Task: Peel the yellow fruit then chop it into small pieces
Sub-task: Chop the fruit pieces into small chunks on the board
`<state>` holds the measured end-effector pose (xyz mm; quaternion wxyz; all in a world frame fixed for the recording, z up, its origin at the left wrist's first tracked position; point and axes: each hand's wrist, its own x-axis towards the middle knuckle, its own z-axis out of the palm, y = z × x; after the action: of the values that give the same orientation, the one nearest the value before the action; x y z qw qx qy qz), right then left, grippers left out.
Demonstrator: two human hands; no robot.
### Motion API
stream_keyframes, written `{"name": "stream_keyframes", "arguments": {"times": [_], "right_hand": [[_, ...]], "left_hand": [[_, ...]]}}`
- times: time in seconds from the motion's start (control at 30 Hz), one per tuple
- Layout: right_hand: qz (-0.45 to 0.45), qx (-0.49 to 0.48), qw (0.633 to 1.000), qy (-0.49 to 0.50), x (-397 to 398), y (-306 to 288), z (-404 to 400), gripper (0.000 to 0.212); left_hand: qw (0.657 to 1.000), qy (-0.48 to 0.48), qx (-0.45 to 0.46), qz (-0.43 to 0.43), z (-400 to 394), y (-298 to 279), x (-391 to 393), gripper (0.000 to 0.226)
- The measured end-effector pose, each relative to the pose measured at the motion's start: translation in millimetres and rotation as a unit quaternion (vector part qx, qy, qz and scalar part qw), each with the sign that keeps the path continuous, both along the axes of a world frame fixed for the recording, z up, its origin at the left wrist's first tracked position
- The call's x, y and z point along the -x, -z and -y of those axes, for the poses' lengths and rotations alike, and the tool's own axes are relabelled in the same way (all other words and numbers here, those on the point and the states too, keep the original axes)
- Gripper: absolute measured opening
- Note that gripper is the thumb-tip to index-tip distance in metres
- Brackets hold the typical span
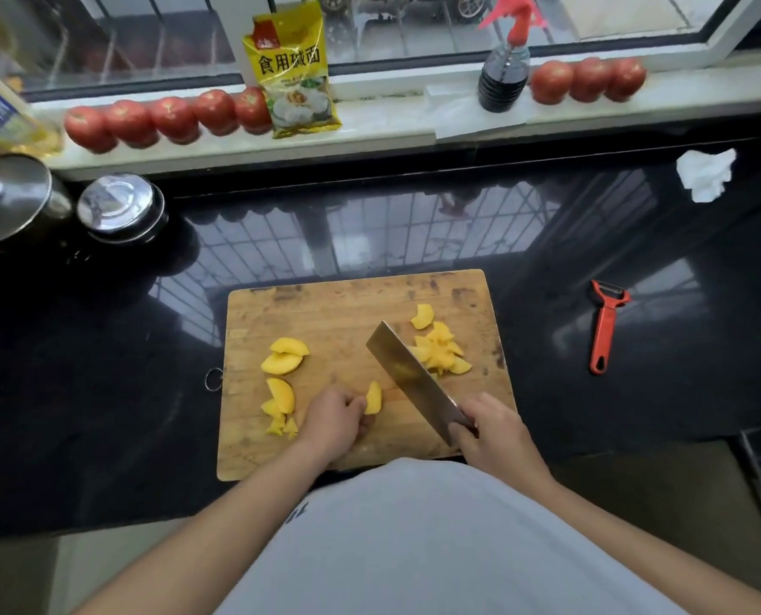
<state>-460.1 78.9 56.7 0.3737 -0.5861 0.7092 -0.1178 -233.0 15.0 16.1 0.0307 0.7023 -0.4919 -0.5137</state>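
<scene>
A wooden cutting board [334, 312] lies on the black counter. My left hand [332, 421] pinches a yellow fruit slice [373, 398] near the board's front middle. My right hand [496, 430] grips the handle of a cleaver [409, 375], whose blade angles up and to the left above the board. A pile of small yellow pieces [440, 348] lies just right of the blade. Larger yellow slices [283, 357] and a few small bits [281, 426] rest on the board's left side.
A red peeler [604, 326] lies on the counter to the right. Two lidded metal pots [119, 208] stand at the left. Tomatoes [170, 117], a yellow packet [296, 68] and a spray bottle [503, 73] line the windowsill. A crumpled tissue [705, 173] sits far right.
</scene>
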Motion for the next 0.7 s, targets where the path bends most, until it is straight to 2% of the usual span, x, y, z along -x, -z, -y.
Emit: {"name": "stream_keyframes", "arguments": {"times": [0.2,0.43,0.5,0.57,0.6,0.63,0.7], "right_hand": [[-0.021,-0.037,0.999,-0.027,-5.2,3.0,6.7,0.021],[-0.025,-0.040,0.998,-0.036,-2.5,5.1,3.1,0.030],[-0.024,-0.040,0.998,-0.038,-3.4,5.1,2.6,0.031],[-0.022,-0.043,0.998,-0.035,-4.4,4.3,2.4,0.033],[-0.021,-0.042,0.998,-0.031,-4.8,3.7,2.5,0.034],[-0.020,-0.042,0.999,-0.026,-4.9,3.7,2.4,0.034],[-0.018,-0.044,0.999,-0.016,-5.0,3.1,1.5,0.033]], "left_hand": [[0.976,-0.204,-0.024,-0.067,-7.9,7.4,-1.0,0.020],[0.965,-0.214,-0.088,-0.123,-11.1,2.6,1.2,0.011],[0.980,-0.157,-0.078,-0.094,-9.7,-1.0,2.3,0.011],[0.997,0.012,0.061,0.045,-7.1,-2.6,-1.9,0.004],[0.977,0.112,0.144,0.111,-7.1,-2.8,-4.3,0.005],[0.945,0.203,0.216,0.140,-6.6,-1.0,-6.6,0.015],[0.884,0.334,0.304,0.121,0.3,4.9,-12.6,0.040]]}}
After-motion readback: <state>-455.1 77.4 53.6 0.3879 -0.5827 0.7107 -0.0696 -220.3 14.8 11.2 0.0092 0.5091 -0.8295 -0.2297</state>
